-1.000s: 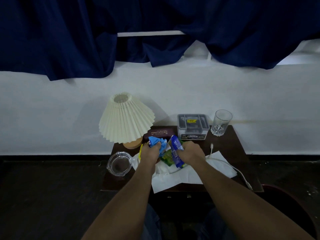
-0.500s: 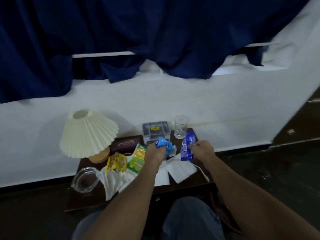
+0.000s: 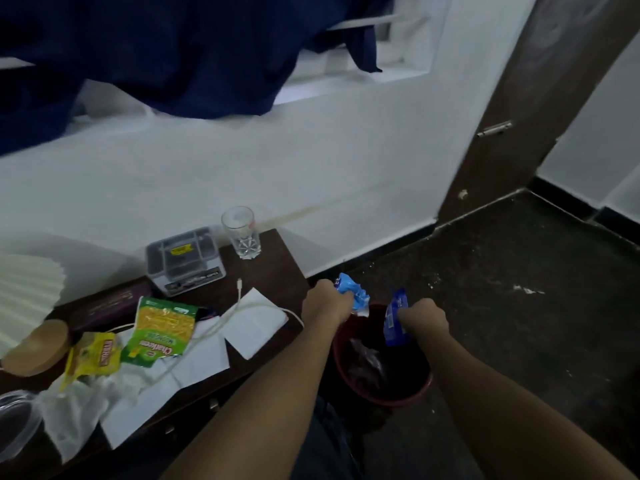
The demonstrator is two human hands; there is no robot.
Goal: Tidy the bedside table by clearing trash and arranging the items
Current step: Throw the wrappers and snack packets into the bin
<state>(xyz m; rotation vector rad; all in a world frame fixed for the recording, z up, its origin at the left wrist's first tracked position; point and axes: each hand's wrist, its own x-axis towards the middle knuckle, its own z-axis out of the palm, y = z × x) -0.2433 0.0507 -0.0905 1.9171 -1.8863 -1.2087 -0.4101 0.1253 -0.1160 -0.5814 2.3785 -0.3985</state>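
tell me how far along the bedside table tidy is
Done: some dark trash already lies in the red bin. In hand: the left-hand grip holds a crumpled blue wrapper and the right-hand grip a blue packet, both above the bin. Left: the green packet, yellow packet, tissues and cable on the table.

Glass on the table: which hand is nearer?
Left. The left hand, gripping a crumpled wrapper, is just off the table, right of the glass; the right hand, gripping a blue packet, is farther right above the bin.
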